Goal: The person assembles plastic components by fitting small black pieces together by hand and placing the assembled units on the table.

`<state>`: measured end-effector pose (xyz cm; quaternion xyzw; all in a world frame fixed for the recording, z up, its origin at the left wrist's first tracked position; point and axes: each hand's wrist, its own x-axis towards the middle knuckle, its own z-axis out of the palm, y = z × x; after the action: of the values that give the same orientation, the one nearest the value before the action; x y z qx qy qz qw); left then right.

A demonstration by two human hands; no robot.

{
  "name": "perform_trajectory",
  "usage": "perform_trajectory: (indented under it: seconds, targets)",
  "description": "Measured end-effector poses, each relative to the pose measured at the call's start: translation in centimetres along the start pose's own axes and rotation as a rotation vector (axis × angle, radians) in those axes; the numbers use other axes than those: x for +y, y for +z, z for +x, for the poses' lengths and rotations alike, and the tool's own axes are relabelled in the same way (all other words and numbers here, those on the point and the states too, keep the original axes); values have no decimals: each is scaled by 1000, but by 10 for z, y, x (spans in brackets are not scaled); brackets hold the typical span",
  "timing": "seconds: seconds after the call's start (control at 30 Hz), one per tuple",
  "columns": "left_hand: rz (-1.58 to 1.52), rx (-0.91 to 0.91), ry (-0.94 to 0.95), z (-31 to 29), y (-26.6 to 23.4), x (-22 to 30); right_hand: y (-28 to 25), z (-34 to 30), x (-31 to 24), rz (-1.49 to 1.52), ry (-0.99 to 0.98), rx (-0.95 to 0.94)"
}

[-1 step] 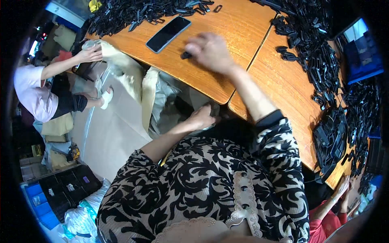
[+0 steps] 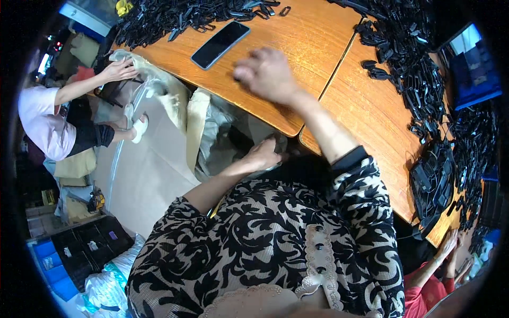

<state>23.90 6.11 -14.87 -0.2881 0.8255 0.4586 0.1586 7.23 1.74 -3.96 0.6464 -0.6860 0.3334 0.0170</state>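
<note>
My right hand (image 2: 266,77) is over the wooden table (image 2: 313,32), palm down, with its fingers curled and slightly blurred. Whatever lies under the fingertips is hidden. Just beyond it, a dark phone (image 2: 220,44) rests face up. Below the table edge, my left hand (image 2: 262,155) is closed at the near side of a grey plastic bag (image 2: 212,124); its fingertips are in shadow. A cream sack edge (image 2: 196,119) stands beside that bag.
Black plastic buckles (image 2: 180,18) are heaped at the back left, and more black parts (image 2: 419,79) run down the right. A seam (image 2: 339,69) splits the tabletop. Another person (image 2: 47,116) at left holds the pale sack material; a red-clad person (image 2: 429,281) sits at lower right.
My right hand has shifted slightly left over the table. The small black piece at its fingertips is now out of sight. The person at left has moved the sack material a little.
</note>
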Motion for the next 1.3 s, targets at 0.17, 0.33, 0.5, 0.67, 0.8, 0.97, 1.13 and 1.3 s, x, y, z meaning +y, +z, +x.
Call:
perform_trajectory:
  seconds: [0.17,0.33,0.5,0.67,0.8,0.97,1.13,1.3]
  targets:
    - [1,-77,69,-17,-13,22,5,-50,-67,-5,-173,-125]
    - [70,-51,164,-23,-7,10,-9,-76,-71,114,-456,-127]
    - [102,-71,106,-24,-12,16,-67,-95,-19,151,-252,25]
    - [381,-268,384,-66,-65,64,-165,-125,91,-543,182,224]
    - [148,-639,652,-70,-132,163,-178,-164,134,-600,306,308]
    - [211,219,878,38,-129,226,-175,-170,114,-554,316,372]
    - [538,559,1106,152,-99,248,-174,-161,110,-545,394,576]
    - [515,403,952,151,-97,245,-183,-163,116,-250,477,678]
